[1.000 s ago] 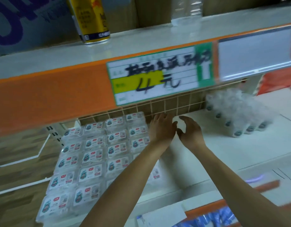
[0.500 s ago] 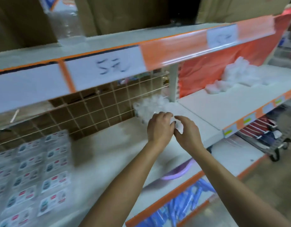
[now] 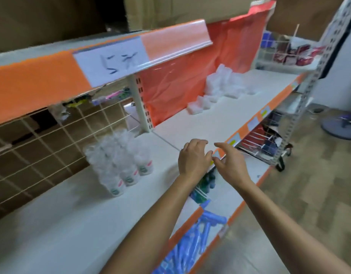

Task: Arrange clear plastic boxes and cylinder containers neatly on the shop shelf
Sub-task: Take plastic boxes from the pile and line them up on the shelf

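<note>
Clear cylinder containers (image 3: 121, 167) left of left hand (image 3: 192, 158), apart

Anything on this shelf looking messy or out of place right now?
Yes: the clear boxes lie in a loose heap by the orange backing sheet, not in rows. The cylinder containers near the wire grid sit in a compact group.

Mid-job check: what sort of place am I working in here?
Most likely a small retail shop: a tiered white shelf with an orange price strip, a handwritten price label, and grouped stock such as clear cylinder containers and clear plastic boxes.
</note>
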